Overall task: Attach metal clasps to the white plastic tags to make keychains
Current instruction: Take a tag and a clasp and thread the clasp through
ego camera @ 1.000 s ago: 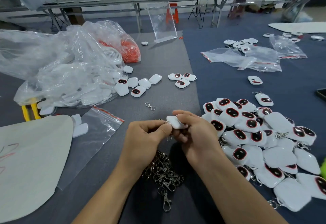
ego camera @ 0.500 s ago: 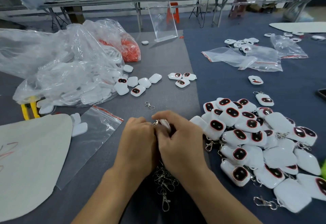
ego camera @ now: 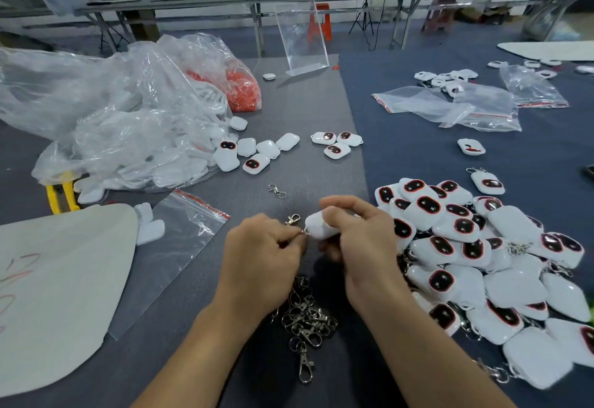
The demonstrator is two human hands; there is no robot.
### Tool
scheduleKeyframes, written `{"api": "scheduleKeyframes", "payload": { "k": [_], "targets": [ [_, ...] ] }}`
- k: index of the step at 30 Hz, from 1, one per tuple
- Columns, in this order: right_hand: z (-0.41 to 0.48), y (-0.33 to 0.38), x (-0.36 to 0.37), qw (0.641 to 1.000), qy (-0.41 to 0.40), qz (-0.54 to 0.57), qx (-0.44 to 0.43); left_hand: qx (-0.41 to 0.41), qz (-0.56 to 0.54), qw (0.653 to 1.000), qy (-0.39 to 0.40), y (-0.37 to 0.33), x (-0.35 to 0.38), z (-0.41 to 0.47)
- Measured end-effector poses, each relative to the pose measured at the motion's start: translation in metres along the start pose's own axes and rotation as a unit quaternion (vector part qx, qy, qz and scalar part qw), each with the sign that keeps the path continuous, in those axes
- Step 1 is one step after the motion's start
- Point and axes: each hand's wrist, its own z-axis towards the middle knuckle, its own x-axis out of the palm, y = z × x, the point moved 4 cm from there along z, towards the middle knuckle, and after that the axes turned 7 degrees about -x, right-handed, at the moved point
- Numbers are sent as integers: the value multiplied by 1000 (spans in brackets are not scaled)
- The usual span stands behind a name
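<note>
White tags (ego camera: 514, 288) with red-rimmed black patches — silver clasps (ego camera: 308, 317), grey mat (ego camera: 305, 102), yellow handles (ego camera: 64, 190)

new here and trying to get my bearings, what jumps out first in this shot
At the centre, the right hand grips a white tag while the left hand pinches a metal clasp at its edge. A big pile of tags sprawls to the right, a heap of clasps lies between the wrists, and a crumpled plastic bag fills the far left.
</note>
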Motion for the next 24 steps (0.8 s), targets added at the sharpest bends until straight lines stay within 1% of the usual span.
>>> {"api": "scheduleKeyframes", "payload": {
  "k": [1, 2, 3, 4, 5, 6, 8, 9, 11, 13, 15, 17, 20, 22, 23, 24],
  "targets": [
    [-5, 5, 2, 990, 9, -104, -90, 53, 89, 995, -15, -5, 1, -2],
    [-12, 9, 7, 963, 30, -202, -178, 94, 138, 986, -17, -8, 3, -5],
    [-20, 11, 13, 931, 53, -268, -240, 114, 156, 981, -12, -10, 4, -6],
    [-23, 11, 16, 916, 63, -294, -265, 116, 154, 981, -14, -10, 4, -7],
    [-21, 11, 15, 920, 64, -286, -260, 98, 136, 986, -15, -7, 4, -7],
    [-16, 12, 13, 938, 56, -253, -232, 63, 101, 993, -17, -3, 3, -6],
    [-2, 14, 4, 977, 26, -164, -134, -34, -18, 999, -21, 4, -2, -4],
    [3, 14, 0, 990, 14, -115, -77, -71, -85, 994, -21, 6, -3, -2],
    [7, 12, -5, 999, 6, -32, 8, -104, -170, 980, -23, 8, -5, 1],
    [8, 11, -8, 999, 18, -4, 46, -114, -188, 975, -16, 9, -4, 3],
    [9, 9, -9, 998, 25, 1, 62, -114, -181, 977, -20, 10, -4, 4],
    [9, 9, -8, 997, 27, 2, 72, -92, -145, 985, -33, 8, -7, 3],
    [8, 10, -6, 996, 46, -19, 78, 9, -20, 997, -80, 1, -10, 0],
    [10, 13, -6, 994, 69, -69, 51, 72, 75, 988, -117, -3, -9, -3],
    [12, 16, -7, 989, 76, -125, 15, 91, 105, 983, -124, -5, -7, -3],
    [14, 21, -10, 975, 77, -204, -34, 99, 121, 980, -123, -6, -5, -2]
  ]
}}
